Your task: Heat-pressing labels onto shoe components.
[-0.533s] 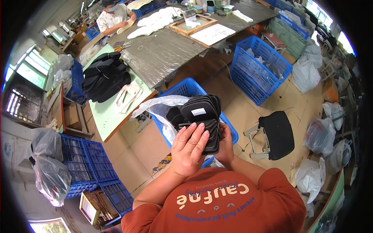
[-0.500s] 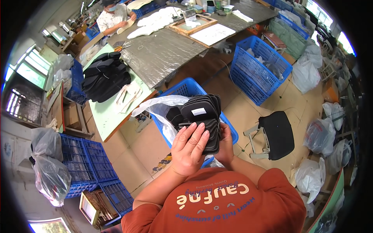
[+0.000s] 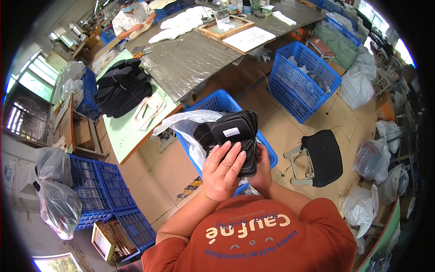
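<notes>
A thick stack of flat black fabric pieces with rounded corners (image 3: 238,136) is held up in front of the person's chest, above a blue plastic lattice crate (image 3: 213,103) lined with a clear plastic bag (image 3: 183,127). The stack's long axis runs roughly away from the person — its near end sits in the hands, its far end points toward the long work table covered in grey sheeting (image 3: 190,59). A small white label lies on the top piece, near the far end.

The left hand (image 3: 223,170) lies flat on top of the stack's near end, fingers (image 3: 233,156) spread and stretched forward over the top piece, the thumb along the left edge. The right hand (image 3: 262,167) is mostly hidden beneath and behind the stack; it grips the right edge from below, curled closed around the pieces — how tightly cannot be told.

To the left, a pile of black fabric pieces (image 3: 122,86) rests on a pale green table top (image 3: 122,136). A second blue lattice crate (image 3: 301,79) stands to the right, and a black-seated stool (image 3: 321,156) lies tipped on the floor beside it.
</notes>
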Demonstrator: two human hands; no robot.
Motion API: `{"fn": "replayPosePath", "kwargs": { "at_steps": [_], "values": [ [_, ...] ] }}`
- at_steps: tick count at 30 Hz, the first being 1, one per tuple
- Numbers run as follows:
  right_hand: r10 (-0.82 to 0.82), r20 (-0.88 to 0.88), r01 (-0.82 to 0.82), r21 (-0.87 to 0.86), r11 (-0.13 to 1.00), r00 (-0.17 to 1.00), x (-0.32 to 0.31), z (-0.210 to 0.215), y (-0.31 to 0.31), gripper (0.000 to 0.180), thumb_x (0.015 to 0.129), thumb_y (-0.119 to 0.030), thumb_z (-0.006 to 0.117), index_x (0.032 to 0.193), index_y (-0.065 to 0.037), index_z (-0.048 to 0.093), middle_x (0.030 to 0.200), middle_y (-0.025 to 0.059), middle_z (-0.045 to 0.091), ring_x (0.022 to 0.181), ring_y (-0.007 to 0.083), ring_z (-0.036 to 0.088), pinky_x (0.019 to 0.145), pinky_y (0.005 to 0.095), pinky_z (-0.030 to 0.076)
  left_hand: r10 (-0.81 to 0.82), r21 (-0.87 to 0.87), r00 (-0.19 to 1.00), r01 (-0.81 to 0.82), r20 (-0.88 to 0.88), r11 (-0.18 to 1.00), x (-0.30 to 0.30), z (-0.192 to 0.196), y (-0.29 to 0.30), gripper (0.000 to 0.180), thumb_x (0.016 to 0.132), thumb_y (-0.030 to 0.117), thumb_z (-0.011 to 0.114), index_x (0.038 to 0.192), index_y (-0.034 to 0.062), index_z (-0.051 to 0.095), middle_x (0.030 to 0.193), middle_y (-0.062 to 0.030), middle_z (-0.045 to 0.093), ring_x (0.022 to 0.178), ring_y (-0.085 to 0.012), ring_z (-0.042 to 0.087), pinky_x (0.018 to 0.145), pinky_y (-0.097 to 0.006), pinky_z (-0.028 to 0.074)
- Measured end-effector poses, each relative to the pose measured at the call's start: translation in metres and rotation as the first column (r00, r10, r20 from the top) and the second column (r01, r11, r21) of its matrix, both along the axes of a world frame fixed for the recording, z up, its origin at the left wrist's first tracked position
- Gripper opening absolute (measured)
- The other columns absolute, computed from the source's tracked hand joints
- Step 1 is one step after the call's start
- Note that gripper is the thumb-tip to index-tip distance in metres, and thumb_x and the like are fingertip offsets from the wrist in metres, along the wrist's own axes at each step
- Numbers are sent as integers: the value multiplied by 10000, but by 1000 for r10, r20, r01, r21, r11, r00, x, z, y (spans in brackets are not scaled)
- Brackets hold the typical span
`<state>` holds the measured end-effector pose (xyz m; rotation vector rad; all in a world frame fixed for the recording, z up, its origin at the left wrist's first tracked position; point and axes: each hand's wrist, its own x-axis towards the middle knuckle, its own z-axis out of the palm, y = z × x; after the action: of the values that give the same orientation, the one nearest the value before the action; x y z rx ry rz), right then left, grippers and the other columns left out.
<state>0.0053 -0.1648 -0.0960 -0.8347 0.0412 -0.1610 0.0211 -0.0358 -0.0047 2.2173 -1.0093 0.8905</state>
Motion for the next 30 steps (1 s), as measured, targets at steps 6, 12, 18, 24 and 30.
{"fn": "replayPosePath", "kwargs": {
  "at_steps": [6,12,18,24,30],
  "values": [
    [14,-67,-2,169,986,998,3,1,-2,558,743,147,576,1193,-56,316,1163,105,471,1074,191,516,907,318,474,3,10,1000,-3,-2,1000,0,-3,-2,369,687,64,578,1053,61,628,1141,-124,596,1067,-302,553,951,-445,385],
    [12,-90,4,176,984,996,4,-2,-4,570,740,144,584,1196,-64,314,1176,108,470,1065,188,521,907,319,472,27,39,1000,-27,2,999,0,-6,-5,341,719,77,566,1053,85,628,1153,-103,595,1089,-287,547,985,-441,346],
    [53,-113,-24,249,968,992,8,-7,-9,574,746,133,589,1199,-65,299,1176,106,474,1078,189,517,902,319,474,-1,41,1000,1,-5,999,2,-9,-8,440,616,19,579,1053,57,607,1150,-124,593,1107,-321,535,977,-462,354],
    [66,-98,-41,238,970,993,9,-4,-11,554,768,92,599,1203,-51,288,1197,106,466,1091,187,513,912,308,458,21,56,1000,-20,-15,998,0,-7,-12,337,720,79,579,1055,77,616,1165,-102,587,1100,-290,539,977,-456,351],
    [58,-67,-42,220,975,996,8,-5,-13,560,768,85,606,1208,-53,289,1198,102,467,1090,183,515,919,309,453,13,71,1000,-12,-1,997,1,-9,-14,326,720,85,578,1044,81,619,1155,-86,595,1097,-283,540,956,-444,370]
  ]
}}
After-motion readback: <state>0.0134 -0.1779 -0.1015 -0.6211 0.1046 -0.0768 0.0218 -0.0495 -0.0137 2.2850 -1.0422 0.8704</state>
